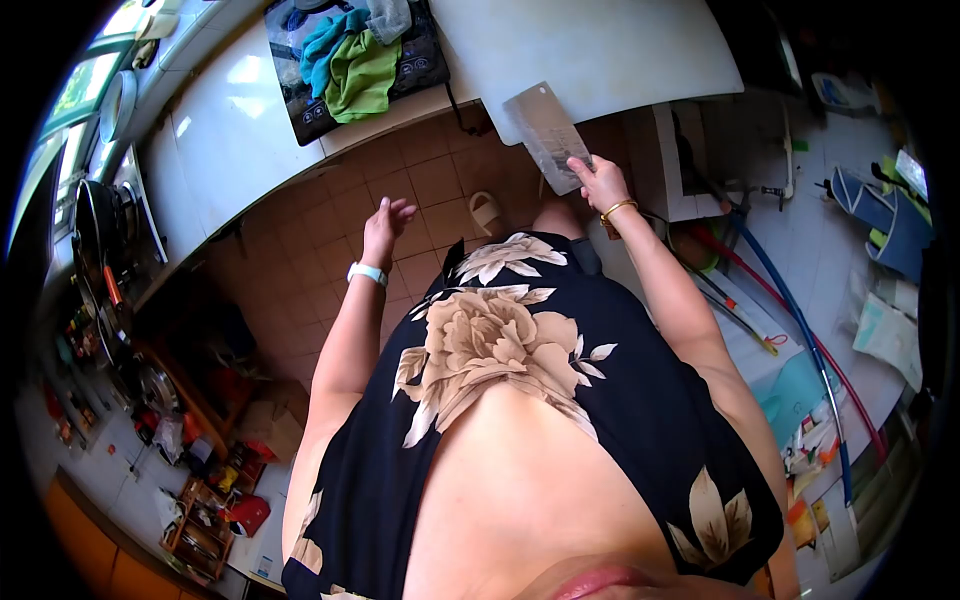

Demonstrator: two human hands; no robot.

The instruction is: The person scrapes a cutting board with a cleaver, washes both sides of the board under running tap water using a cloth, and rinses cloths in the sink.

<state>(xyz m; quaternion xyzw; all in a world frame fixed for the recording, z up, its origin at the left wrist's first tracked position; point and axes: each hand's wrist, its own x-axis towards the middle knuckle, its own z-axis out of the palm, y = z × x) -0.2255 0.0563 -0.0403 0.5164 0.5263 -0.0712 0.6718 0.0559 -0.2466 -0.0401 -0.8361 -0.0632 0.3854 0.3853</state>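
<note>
My right hand (602, 185) is closed on a cleaver (548, 130), with the thumb lying along its near end. The broad grey blade has a small hole in the far corner and points up and away, beside the edge of the white counter (610, 45). My left hand (385, 228) hangs in the air over the tiled floor, holding nothing, its fingers apart and slightly curled. Ahead of it, a green cloth (362, 78) and a teal cloth (325, 48) lie on a black cooktop (425, 65).
A grey cloth (390, 18) also lies on the cooktop. A slipper (486, 214) shows on the brown tiles. Pans (95, 225) hang at the left, above a cardboard box (275, 425). At the right are a blue pole (790, 290) and a red pole (755, 280).
</note>
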